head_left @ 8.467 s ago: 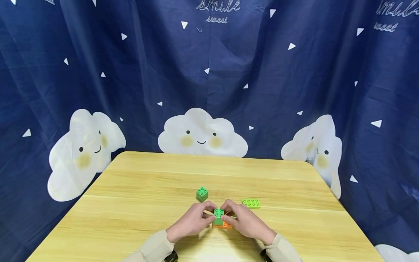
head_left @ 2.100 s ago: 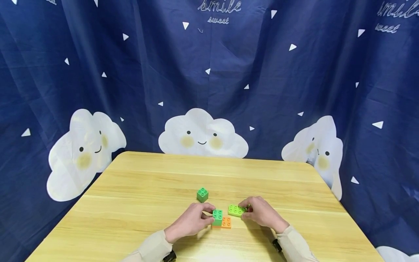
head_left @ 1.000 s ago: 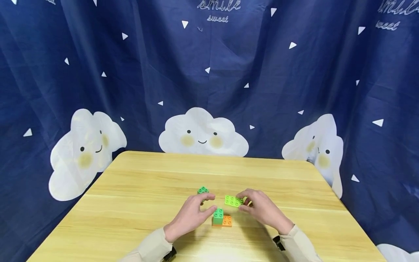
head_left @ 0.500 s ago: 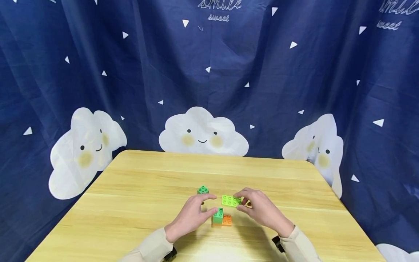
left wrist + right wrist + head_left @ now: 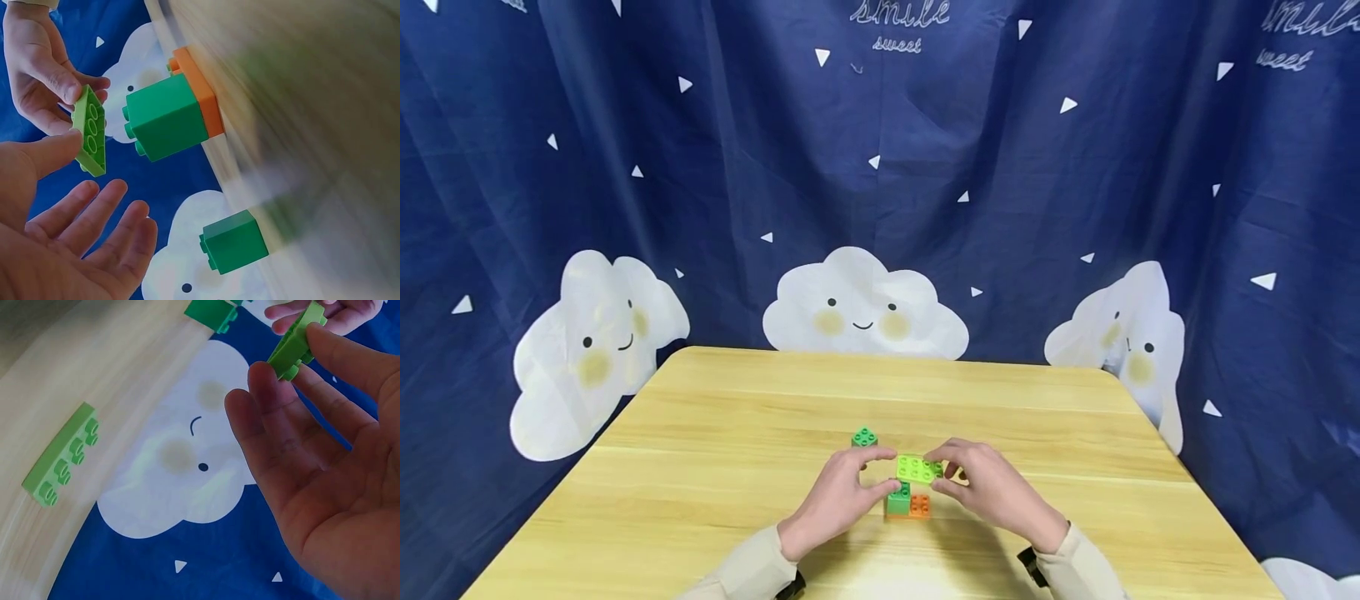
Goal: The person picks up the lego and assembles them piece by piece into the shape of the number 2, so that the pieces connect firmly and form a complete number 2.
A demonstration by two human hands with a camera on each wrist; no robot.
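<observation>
My right hand pinches one end of a flat lime-green building brick, two studs wide, between thumb and fingers. The brick hangs above the stack, its hollow underside showing in the left wrist view. At its other end is my left hand, fingers apart and relaxed; its thumb tip is at the brick's edge, and whether it touches I cannot tell. Below stands a green brick on the left half of an orange flat brick, whose right studs are bare. The lime brick and left thumb partly cover the green brick.
Another green brick stands on the wooden table behind my left hand. A second lime brick lies on the table in the right wrist view; my right hand hides it from the head view. A dark blue curtain hangs behind the table.
Earlier, both hands were at the green brick on the orange one. Since then my right hand has brought the lime brick leftward over the stack, and my left hand has let go of the green brick.
</observation>
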